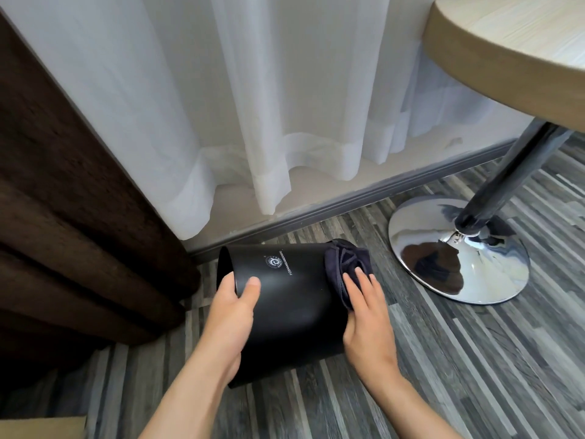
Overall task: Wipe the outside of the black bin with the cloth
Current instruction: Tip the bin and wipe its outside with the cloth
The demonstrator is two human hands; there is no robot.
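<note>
The black bin (294, 308) is tipped on its side above the floor, its open mouth facing left and a small white logo on its upper wall. My left hand (232, 315) grips the rim at the mouth, thumb on the outer wall. A dark navy cloth (343, 264) is bunched over the bin's base end on the right. My right hand (367, 318) presses flat on the cloth against that end, fingers extended.
White sheer curtains (253, 106) and a grey skirting board run behind the bin. A brown heavy curtain (63, 217) hangs at the left. A round wooden table (506, 42) on a pole with a chrome base (459, 255) stands to the right. Grey plank floor lies below.
</note>
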